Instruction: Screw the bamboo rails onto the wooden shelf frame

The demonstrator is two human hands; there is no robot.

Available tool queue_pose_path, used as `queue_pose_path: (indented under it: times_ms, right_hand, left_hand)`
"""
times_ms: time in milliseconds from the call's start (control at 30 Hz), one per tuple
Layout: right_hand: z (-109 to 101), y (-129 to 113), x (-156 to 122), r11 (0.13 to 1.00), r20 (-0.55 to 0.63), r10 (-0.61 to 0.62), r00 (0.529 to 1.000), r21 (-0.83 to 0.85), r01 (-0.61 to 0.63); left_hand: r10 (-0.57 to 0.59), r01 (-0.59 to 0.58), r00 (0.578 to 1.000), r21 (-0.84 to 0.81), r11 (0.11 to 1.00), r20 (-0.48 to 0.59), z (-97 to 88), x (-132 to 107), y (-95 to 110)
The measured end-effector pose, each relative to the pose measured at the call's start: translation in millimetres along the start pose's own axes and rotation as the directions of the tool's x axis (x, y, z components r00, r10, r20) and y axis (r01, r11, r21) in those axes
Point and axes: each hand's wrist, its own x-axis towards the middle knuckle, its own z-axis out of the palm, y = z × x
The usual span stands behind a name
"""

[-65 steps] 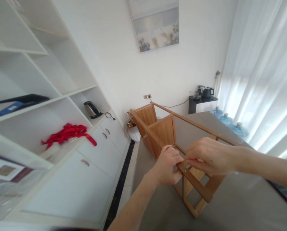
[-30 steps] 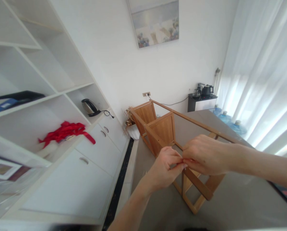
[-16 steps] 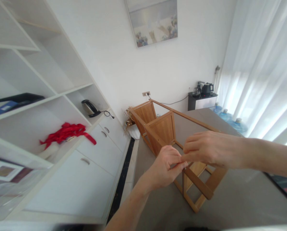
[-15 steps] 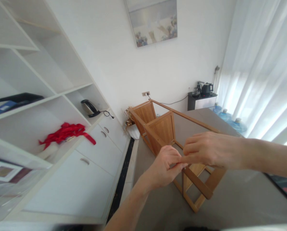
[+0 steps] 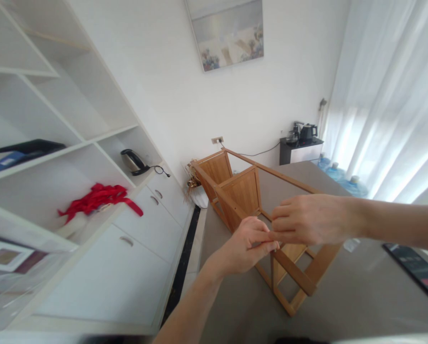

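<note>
A wooden shelf rack with slatted panels lies on its side on the grey table. Over its near side rail, the fingertips of both hands meet. My left hand is closed in a pinch against the rail, thumb and forefinger pressed together. From the right, my right hand reaches in with curled fingers, its tips touching those of the left. Something tiny and pale seems to show at the left fingertips, but the fingers cover whatever is between them.
A smartphone and a small clear plastic piece lie on the table at right. White cabinets stand to the left, holding red ribbon and a kettle. Water bottles stand by the curtain.
My right forearm and wrist have shifted slightly upward, uncovering more of the smartphone and the clear plastic piece. My left hand and the rack stay almost where they were.
</note>
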Motion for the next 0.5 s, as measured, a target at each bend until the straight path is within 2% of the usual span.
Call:
queue_pose_path:
  times_ms: [67, 133, 167, 233, 267, 333, 400, 500]
  right_hand:
    - [2, 0, -1, 1.0, -0.01, -0.021, 1.0, -0.013, 0.021]
    - [3, -2, -2, 1.0, -0.021, 0.009, 1.0, 0.019, -0.008]
    - [3, -3, -2, 0.997, -0.024, 0.052, 0.998, 0.066, -0.051]
    - [2, -9, -4, 0.953, -0.019, 0.221, 0.975, 0.215, -0.212]
    - [1, -12, -5, 0.902, -0.003, 0.33, 0.944, 0.297, -0.314]
    - [-1, -20, -7, 0.763, 0.047, 0.525, 0.85, 0.416, -0.495]
    - [-1, -27, -8, 0.669, 0.067, 0.634, 0.77, 0.453, -0.59]
    - [1, -34, -7, 0.655, 0.046, 0.672, 0.739, 0.429, -0.622]
  left_hand:
    - [0.0, 0.0, 1.0, -0.008, 1.0, 0.013, -0.3, 0, -1]
    - [-0.007, 0.007, 1.0, -0.015, 1.0, 0.02, -0.5, 1, -1]
    - [-0.011, 0.011, 1.0, -0.017, 1.0, 0.017, -0.4, 1, -1]
    - [-0.018, 0.018, 1.0, -0.011, 1.0, -0.004, -0.1, 0, 0]
    - [-0.022, 0.022, 1.0, -0.005, 1.0, -0.014, 0.1, -1, 1]
    - [-0.037, 0.037, 0.999, 0.005, 0.999, -0.022, 0.4, -2, 1]
    - [-0.052, 0.052, 0.998, 0.008, 0.999, -0.018, 0.6, -2, 2]
    - [-0.055, 0.055, 0.998, 0.001, 0.998, -0.024, 1.6, -2, 3]
